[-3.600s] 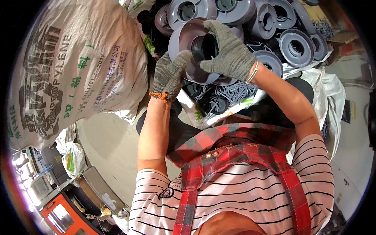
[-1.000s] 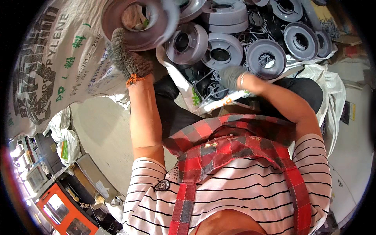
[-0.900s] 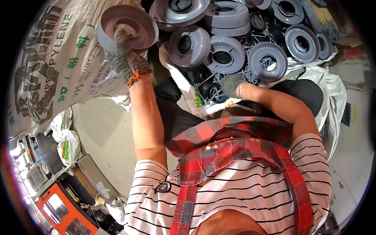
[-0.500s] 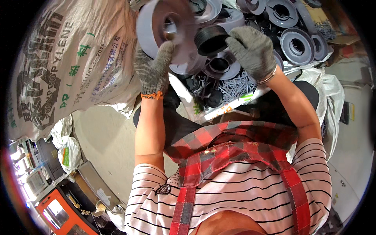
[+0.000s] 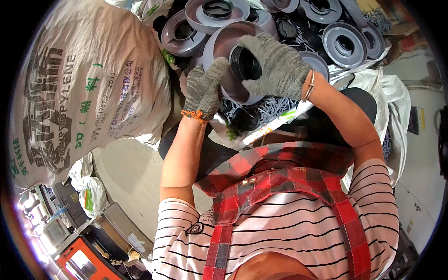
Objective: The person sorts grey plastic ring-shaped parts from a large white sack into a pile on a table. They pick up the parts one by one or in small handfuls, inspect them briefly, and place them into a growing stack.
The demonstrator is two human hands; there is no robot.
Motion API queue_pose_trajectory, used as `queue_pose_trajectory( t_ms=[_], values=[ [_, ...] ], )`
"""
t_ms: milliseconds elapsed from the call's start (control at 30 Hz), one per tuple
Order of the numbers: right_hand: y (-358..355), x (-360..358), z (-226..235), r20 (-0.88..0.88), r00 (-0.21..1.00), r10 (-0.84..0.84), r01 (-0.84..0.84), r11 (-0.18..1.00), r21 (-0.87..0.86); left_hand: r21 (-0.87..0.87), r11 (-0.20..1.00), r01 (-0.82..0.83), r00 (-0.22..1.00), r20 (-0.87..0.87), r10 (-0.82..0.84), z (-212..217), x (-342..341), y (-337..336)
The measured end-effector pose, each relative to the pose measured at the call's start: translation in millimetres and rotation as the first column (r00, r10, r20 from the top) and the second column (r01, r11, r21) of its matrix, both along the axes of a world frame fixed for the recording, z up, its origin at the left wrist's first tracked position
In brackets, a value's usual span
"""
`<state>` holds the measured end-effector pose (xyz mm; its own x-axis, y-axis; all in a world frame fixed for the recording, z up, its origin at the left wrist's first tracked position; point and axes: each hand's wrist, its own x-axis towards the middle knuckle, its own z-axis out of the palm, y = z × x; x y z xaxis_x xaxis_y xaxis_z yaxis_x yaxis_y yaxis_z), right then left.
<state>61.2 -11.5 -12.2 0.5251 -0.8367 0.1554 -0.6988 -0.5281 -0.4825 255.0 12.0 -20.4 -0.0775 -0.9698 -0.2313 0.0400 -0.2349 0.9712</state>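
Note:
Both of my hands wear grey knit gloves. My left hand (image 5: 205, 88) closes on the left rim of a grey round plastic flange (image 5: 223, 44), thumb on the near side. My right hand (image 5: 279, 65) grips a black threaded ring (image 5: 239, 63) from the right. This ring lies over the middle of the flange, its ribbed side facing left. Whether it sits in the flange's centre hole or only against it, I cannot tell. Below the two parts is a heap of grey plastic strips (image 5: 275, 108), with a black round piece (image 5: 245, 119) beside it.
More grey flanges with black rings, such as one at the right (image 5: 345, 44) and one at the far left (image 5: 183, 33), lie in the pile ahead. A large white woven sack (image 5: 116, 60) stands at my left. An orange-framed machine (image 5: 79, 261) shows at lower left.
My left hand has brought the flange rightward and down, turning it. My right hand has moved slightly left with the black ring, which now overlaps the flange's middle.

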Motion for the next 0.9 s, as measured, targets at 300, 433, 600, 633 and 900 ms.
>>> queue_pose_trajectory(
  t_ms=[300,433,600,633,900],
  values=[
    [4,-11,-12,0.299,0.954,-0.029,0.024,0.999,0.022,0.010,0.999,0.044,0.970,-0.239,-0.040,8,-18,3],
    [-19,-18,-25,0.228,0.793,-0.565,-0.116,0.228,0.967,-0.185,0.981,0.054,0.994,-0.083,-0.070,-3,-21,0],
    [-4,-10,-30,0.350,0.911,-0.219,0.233,0.972,0.001,-0.229,0.965,0.129,0.988,-0.058,-0.145,16,-33,3],
    [-10,-12,-31,0.486,0.833,-0.264,0.129,0.947,0.293,-0.309,0.932,0.190,0.981,0.092,-0.170,13,-32,3],
    [-99,-41,-28,0.330,0.821,-0.467,0.472,0.879,0.071,-0.578,0.560,0.593,0.393,0.815,0.425,11,-17,-62]
  ],
)
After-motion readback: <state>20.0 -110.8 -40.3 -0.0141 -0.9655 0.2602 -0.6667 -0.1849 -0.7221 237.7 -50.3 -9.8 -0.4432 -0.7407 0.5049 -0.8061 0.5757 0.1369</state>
